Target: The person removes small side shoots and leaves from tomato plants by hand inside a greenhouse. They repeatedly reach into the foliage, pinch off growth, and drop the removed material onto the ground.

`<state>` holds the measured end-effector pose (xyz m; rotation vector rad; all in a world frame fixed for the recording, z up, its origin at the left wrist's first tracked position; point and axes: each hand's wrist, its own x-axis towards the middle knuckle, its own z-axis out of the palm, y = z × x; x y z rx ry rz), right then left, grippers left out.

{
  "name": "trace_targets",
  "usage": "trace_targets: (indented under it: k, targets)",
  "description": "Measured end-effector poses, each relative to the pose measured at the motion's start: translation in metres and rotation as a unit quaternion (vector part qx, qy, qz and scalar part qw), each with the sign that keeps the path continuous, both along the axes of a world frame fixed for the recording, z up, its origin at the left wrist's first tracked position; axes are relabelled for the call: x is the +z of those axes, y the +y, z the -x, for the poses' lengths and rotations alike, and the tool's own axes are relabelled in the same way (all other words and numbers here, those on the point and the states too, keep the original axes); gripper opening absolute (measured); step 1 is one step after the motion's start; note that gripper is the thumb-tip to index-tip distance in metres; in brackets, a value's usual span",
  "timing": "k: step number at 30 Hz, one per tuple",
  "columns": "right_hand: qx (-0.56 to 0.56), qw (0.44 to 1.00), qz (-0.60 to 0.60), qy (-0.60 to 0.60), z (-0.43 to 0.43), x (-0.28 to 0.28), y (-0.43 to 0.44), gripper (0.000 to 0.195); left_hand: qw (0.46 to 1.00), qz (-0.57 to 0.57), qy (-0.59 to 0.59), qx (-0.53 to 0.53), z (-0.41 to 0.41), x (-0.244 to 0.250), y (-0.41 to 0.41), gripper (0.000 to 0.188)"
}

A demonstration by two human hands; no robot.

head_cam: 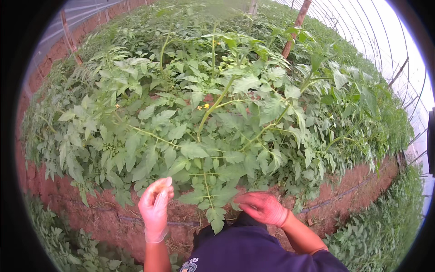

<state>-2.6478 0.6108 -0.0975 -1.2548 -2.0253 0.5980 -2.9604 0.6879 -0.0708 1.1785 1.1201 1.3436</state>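
Leafy tomato plants (193, 149) with a few yellow flowers (204, 106) fill the ground before me. My left hand (156, 200), in a thin translucent glove, is raised at the lower left of the foliage with its thumb and index finger close together; whether something small lies between them cannot be told. My right hand (261, 208), in a reddish stained glove, points leftward at the lower right, its fingertips beside a drooping tomato leaf (215, 217). That leaf hangs between the two hands, over the front of my dark clothing.
A dark irrigation hose (183, 223) runs along the reddish soil in front of me. Wooden poles (296, 29) rise among the plants. Curved ribs and plastic film (384, 30) form the greenhouse wall at the right. More plants (380, 221) grow at the lower right and lower left.
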Motion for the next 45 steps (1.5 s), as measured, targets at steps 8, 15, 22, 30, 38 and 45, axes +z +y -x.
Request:
trace_targets:
  k: [8,15,22,30,38,45]
  targets:
    - [-0.113,0.992,-0.036,0.031,0.026,0.093,0.034,0.019,0.983,-0.13,-0.045,-0.12,-0.012,-0.003,0.104,0.023]
    - [-0.214,0.945,0.072,0.236,0.049,0.065,0.079,0.027,0.982,-0.095,-0.137,-0.089,-0.034,0.014,0.173,0.02]
    - [-0.184,0.943,0.002,0.278,0.074,0.079,0.121,0.031,0.947,0.054,-0.013,-0.315,-0.088,0.051,0.285,0.031]
    - [-0.139,0.954,-0.14,0.227,0.091,0.186,0.247,0.079,0.818,0.058,0.068,-0.568,-0.163,0.033,0.338,0.047]
    - [0.02,0.949,-0.028,0.313,0.063,0.191,0.228,0.037,0.917,0.032,0.068,-0.392,-0.127,0.044,0.332,0.032]
    - [-0.013,0.938,-0.047,0.344,0.004,0.21,0.264,0.026,0.95,-0.095,-0.065,-0.289,-0.078,0.038,0.214,0.026]
